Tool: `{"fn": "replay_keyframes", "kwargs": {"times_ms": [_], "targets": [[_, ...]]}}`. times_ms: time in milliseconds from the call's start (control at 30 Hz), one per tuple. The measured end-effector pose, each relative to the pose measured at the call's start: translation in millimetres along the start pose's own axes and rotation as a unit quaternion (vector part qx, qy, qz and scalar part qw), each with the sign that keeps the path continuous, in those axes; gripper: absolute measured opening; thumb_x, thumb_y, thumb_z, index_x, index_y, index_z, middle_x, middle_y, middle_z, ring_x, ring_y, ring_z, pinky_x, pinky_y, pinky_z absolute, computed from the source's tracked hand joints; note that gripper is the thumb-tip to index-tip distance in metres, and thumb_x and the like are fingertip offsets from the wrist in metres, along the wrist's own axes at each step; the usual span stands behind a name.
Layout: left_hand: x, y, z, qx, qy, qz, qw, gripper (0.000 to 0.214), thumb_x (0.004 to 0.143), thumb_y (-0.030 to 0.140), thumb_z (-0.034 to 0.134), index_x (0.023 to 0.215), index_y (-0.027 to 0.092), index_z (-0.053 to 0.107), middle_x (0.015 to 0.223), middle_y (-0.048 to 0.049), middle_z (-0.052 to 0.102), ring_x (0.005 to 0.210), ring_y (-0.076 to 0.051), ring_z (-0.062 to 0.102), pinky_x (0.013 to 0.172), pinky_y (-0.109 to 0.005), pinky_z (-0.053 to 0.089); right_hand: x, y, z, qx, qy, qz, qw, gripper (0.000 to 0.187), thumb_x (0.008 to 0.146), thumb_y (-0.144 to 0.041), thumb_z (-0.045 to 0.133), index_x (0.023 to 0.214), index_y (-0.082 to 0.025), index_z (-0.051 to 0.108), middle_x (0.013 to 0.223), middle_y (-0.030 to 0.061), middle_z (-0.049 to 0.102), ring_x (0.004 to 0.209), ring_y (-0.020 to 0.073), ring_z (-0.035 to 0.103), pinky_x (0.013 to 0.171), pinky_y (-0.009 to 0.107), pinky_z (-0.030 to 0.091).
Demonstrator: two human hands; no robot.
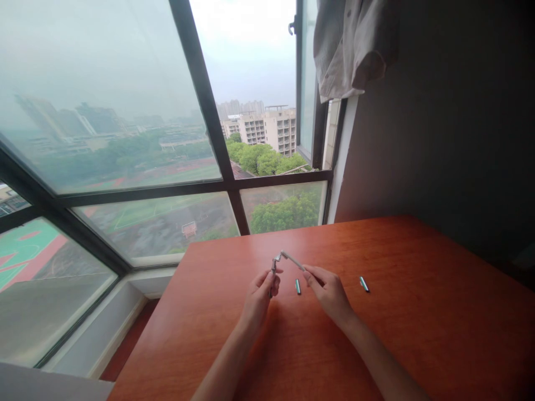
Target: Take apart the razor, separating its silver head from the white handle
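Holding, in the head view, an upright metal handle (273,267) in the left hand (260,291), with fingers curled around it. Pinching a slanted metal handle (294,262) between thumb and fingers of the right hand (330,288). Bringing both upper ends close together above the wooden table (422,317); cannot tell whether touching. Note a green-striped razor cartridge (297,287) on the tabletop between the hands, plus a second razor cartridge (364,284) right of the right hand.

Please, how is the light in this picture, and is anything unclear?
In the head view, sky nearly white, wall at right very dark, tabletop paler near the window; also in head view, silver objects in left hand and right hand too small for fine detail.
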State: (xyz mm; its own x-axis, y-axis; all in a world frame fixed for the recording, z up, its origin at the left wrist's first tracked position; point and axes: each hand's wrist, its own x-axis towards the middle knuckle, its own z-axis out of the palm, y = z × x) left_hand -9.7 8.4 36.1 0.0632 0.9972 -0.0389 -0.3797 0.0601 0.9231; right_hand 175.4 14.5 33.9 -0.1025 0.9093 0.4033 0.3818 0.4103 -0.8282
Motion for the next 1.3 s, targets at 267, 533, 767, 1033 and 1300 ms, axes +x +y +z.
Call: {"fn": "replay_keyframes", "kwargs": {"times_ms": [267, 533, 767, 1033, 1300], "targets": [[5, 0, -8.6, 0.063, 0.007, 0.013, 0.998, 0.037, 0.077, 0.044, 0.065, 0.098, 0.014, 0.069, 0.062, 0.0015, 0.048, 0.052, -0.009, 0.036, 0.051, -0.023, 0.022, 0, -5, -5, -0.018, -0.017, -0.030, 0.999, 0.033, 0.091, -0.034, 0.045, 0.095, -0.016, 0.072, 0.073, 0.0053, 0.067, 0.065, 0.0181, 0.059, 0.059, 0.025, 0.043], [4, 5, -12.6, 0.110, 0.012, 0.023, 0.994, 0.035, 0.077, 0.045, 0.065, 0.090, 0.013, 0.071, 0.063, -0.0007, 0.052, 0.053, -0.010, 0.038, 0.051, -0.023, 0.025, 2, -4, -11, -0.032, -0.011, -0.046, 0.998, 0.029, 0.091, -0.029, 0.046, 0.098, -0.017, 0.071, 0.073, 0.0048, 0.067, 0.066, 0.0177, 0.060, 0.061, 0.025, 0.043], [3, 9, -12.1, 0.170, 0.001, 0.043, 0.984, 0.042, 0.077, 0.050, 0.061, 0.094, 0.012, 0.070, 0.062, 0.0000, 0.050, 0.054, -0.010, 0.037, 0.052, -0.023, 0.027, 4, 0, -14, -0.041, 0.013, -0.028, 0.999, 0.027, 0.089, -0.028, 0.049, 0.101, -0.017, 0.071, 0.071, 0.0032, 0.067, 0.064, 0.0169, 0.061, 0.059, 0.024, 0.043], [4, 7, -14.7, 0.204, -0.009, 0.056, 0.977, 0.042, 0.080, 0.049, 0.058, 0.095, 0.011, 0.069, 0.063, 0.0000, 0.049, 0.056, -0.011, 0.037, 0.054, -0.023, 0.029, 3, -1, -13, -0.051, 0.002, -0.045, 0.998, 0.027, 0.089, -0.029, 0.048, 0.095, -0.018, 0.072, 0.065, 0.0022, 0.066, 0.060, 0.0165, 0.061, 0.056, 0.024, 0.042], [6, 4, -17.6, 0.209, 0.005, 0.055, 0.976, 0.041, 0.081, 0.048, 0.057, 0.094, 0.011, 0.067, 0.065, -0.0006, 0.049, 0.057, -0.011, 0.037, 0.053, -0.023, 0.029, 3, -3, -13, -0.022, -0.018, -0.058, 0.998, 0.027, 0.090, -0.028, 0.048, 0.096, -0.017, 0.071, 0.068, 0.0036, 0.066, 0.063, 0.0165, 0.060, 0.059, 0.024, 0.043]]}}
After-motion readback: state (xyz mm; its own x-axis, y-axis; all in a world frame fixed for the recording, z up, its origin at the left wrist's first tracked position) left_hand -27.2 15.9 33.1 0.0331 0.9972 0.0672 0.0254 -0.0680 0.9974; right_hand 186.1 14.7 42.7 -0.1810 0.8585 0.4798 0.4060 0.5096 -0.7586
